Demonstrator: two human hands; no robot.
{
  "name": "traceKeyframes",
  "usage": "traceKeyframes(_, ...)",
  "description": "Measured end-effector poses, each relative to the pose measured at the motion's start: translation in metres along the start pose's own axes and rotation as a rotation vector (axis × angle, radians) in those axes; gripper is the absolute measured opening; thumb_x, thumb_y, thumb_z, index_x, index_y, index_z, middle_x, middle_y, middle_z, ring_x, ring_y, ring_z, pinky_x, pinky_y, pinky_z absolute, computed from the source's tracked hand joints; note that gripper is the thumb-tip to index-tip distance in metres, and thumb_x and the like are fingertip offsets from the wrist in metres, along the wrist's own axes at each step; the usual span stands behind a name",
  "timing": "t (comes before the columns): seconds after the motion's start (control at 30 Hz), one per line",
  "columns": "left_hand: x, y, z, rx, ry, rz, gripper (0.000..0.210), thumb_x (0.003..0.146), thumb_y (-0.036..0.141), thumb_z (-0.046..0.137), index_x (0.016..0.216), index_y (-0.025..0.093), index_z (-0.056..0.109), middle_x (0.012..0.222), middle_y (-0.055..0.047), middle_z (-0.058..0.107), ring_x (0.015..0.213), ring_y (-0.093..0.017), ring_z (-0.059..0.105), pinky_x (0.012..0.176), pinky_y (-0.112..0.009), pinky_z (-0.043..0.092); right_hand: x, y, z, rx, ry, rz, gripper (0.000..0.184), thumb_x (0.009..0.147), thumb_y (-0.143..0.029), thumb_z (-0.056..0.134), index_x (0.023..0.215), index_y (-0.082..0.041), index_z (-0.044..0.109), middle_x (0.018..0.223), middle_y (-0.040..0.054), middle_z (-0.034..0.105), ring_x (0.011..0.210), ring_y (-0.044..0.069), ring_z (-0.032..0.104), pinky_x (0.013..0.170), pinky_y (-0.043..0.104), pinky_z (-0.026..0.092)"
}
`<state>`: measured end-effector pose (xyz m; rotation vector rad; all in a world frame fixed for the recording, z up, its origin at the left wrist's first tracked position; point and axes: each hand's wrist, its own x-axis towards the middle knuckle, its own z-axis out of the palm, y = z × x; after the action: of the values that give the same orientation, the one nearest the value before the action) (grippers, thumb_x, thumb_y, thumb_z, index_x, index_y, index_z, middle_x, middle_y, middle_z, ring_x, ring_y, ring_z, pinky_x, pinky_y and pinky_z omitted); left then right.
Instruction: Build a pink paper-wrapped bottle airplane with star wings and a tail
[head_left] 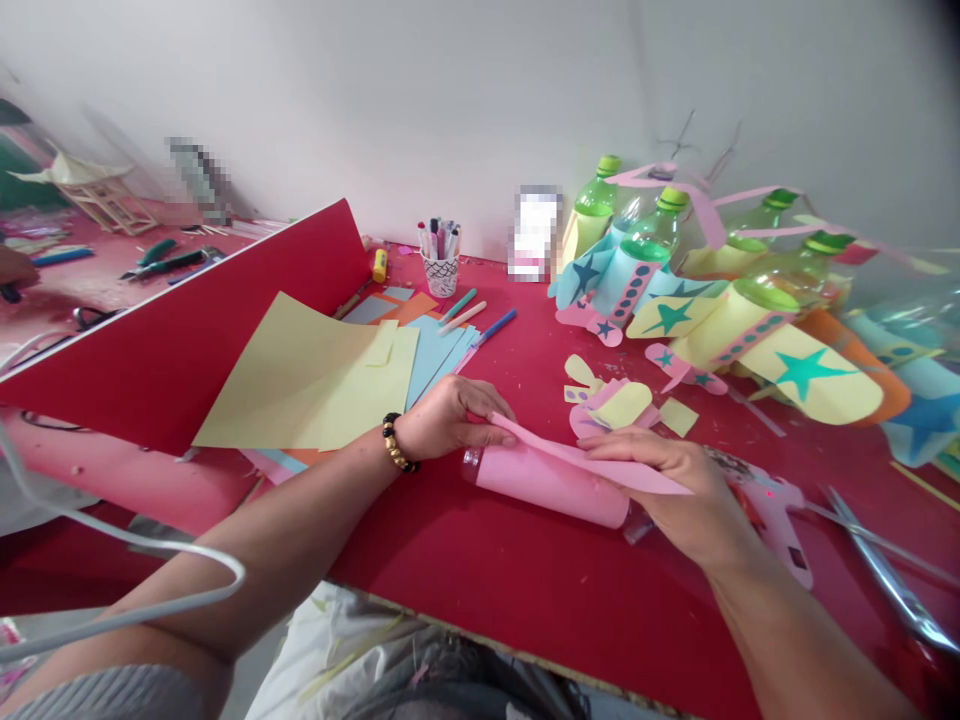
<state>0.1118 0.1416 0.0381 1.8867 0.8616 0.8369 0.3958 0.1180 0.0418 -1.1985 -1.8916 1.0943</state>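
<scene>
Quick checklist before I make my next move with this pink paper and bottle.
1. Bottle lying on its side on the red table: ok.
2. Pink paper wrapped over the bottle: ok.
3. Both hands on the paper: ok; left hand toward the neck end, right hand toward the base.
4. Upper flap lying flat: not ok, it stands up between the hands.
5. Silver pointed tool clear of the fingers: ok, to the right.
6. Pink glue gun hot: cannot tell.

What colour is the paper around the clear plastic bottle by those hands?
Pink: the paper sheet around the bottle shows best in the head view.
</scene>
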Motion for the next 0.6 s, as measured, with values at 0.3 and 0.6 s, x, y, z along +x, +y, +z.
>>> traceKeyframes(0.3, 0.005, -0.005, -0.006, 0.075, -0.065, 0.149, 0.033, 0.082, 0.046, 0.07, 0.081, 0.014, 0.077, 0.088, -0.015, 0.073, 0.083, -0.02, 0.067, 0.079, -0.03, 0.053, 0.003, 0.004, -0.006, -0.034, -0.053, -0.041, 0.015, 0.081, -0.034, 0.07, 0.092, -0.027, 0.079, 0.109, 0.0065, 0.074, 0.112, 0.027, 0.065, 0.098, 0.041, 0.052)
traceKeyframes(0.6, 0.01, -0.005, -0.008, 0.108, -0.086, 0.161, 0.034, 0.08, 0.048, 0.071, 0.079, 0.014, 0.077, 0.088, -0.015, 0.073, 0.082, -0.02, 0.067, 0.076, -0.027, 0.053, 0.007, 0.009, -0.011, -0.133, -0.114, -0.123, 0.019, 0.08, -0.034, 0.073, 0.096, -0.026, 0.078, 0.115, 0.0072, 0.072, 0.115, 0.028, 0.063, 0.101, 0.045, 0.05)
